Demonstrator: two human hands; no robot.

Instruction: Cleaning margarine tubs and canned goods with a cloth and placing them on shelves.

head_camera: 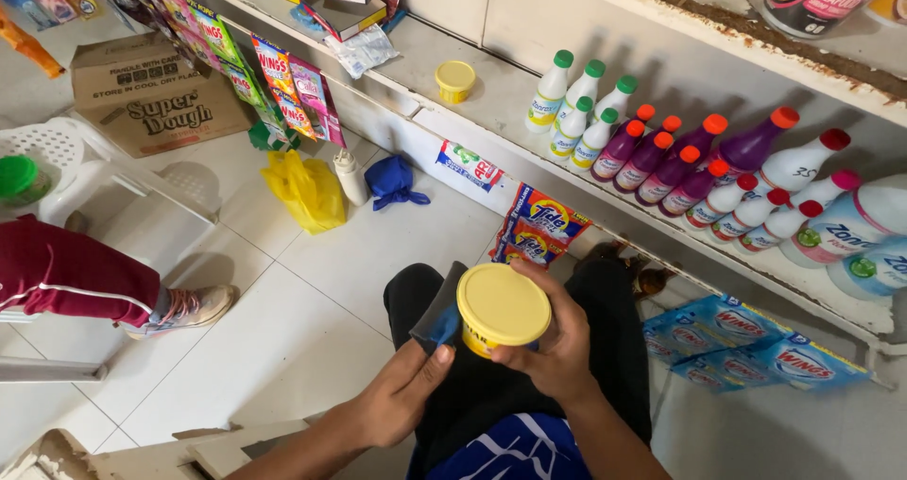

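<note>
The right hand [553, 348] has its grip closed around a yellow tub [501, 308], held over the lap, well apart from the shelf [491, 93]. The left hand [402, 395] presses a dark blue cloth [439, 317] against the tub's side. Risk: sideways pressure from the cloth could twist the tub loose, dropping it onto the tiled floor [312, 300].

Tub [502, 307] between hands, above lap
</note>
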